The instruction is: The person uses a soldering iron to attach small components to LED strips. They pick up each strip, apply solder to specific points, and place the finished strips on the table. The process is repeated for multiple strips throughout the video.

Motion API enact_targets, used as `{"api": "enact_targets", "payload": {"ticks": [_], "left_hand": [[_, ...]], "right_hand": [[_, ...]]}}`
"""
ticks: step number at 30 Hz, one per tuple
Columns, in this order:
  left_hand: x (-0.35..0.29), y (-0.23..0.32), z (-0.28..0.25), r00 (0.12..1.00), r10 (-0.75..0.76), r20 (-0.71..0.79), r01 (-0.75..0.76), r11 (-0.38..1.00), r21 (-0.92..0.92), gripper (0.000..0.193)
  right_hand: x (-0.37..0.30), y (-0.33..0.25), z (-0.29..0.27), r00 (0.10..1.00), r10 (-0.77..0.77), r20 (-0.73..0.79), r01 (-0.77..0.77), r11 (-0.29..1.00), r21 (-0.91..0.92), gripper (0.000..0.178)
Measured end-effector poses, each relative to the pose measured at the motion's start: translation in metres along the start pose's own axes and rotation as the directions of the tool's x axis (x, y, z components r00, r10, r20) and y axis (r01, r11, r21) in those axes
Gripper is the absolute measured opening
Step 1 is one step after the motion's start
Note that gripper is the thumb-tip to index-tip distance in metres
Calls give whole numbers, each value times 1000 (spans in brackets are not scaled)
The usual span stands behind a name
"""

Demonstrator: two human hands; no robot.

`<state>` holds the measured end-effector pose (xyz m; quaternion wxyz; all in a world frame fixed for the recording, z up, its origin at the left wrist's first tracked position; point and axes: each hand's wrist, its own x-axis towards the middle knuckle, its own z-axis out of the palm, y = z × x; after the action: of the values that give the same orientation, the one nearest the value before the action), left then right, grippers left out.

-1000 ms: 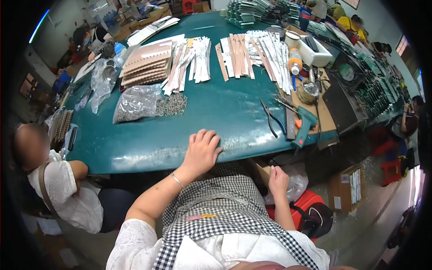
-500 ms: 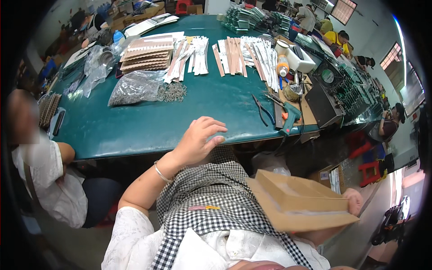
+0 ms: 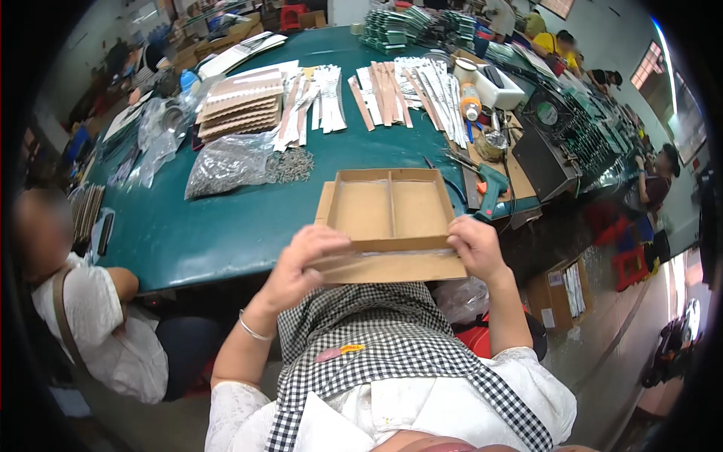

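A brown cardboard tray (image 3: 418, 207) with low walls and a divider making two compartments is tilted over the table's front edge, a flat flap along its near side. My right hand (image 3: 480, 247) pinches its near right corner, thumb and fingers closed on the wall. At the flap's left end is my left hand (image 3: 307, 260), slightly blurred, its fingers stretched and its thumb apart; I cannot tell whether it touches the cardboard. Beyond the tray lie a clear bag of small metal parts (image 3: 226, 164) and a loose heap of the same parts (image 3: 292, 165).
On the green table (image 3: 203, 233) are stacked corrugated pieces (image 3: 241, 105), white and brown strips (image 3: 385, 94), a green glue gun (image 3: 493, 188) and an orange-capped bottle (image 3: 470, 102). A black fan (image 3: 551, 117) stands at right. A seated person (image 3: 113, 331) is close on my left.
My right hand has brought the cardboard tray from my lower right up to the table's front edge, turning its compartments toward me. My left hand has moved slightly left and down, beside the flap.
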<state>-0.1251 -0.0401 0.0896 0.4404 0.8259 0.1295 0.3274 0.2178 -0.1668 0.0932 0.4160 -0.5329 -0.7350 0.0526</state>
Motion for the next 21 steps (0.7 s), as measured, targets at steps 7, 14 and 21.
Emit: {"api": "enact_targets", "payload": {"ticks": [7, 14, 21], "left_hand": [[11, -27, 39, 989, 10, 147, -86, 850, 519, 65], [20, -68, 54, 994, 91, 53, -105, 823, 558, 28], [42, -73, 57, 989, 143, 34, -144, 888, 436, 25]], "right_hand": [[-10, 43, 12, 958, 185, 220, -158, 978, -136, 14], [106, 117, -15, 900, 435, -7, -428, 884, -189, 48], [215, 259, 12, 514, 849, -120, -736, 365, -571, 101]]}}
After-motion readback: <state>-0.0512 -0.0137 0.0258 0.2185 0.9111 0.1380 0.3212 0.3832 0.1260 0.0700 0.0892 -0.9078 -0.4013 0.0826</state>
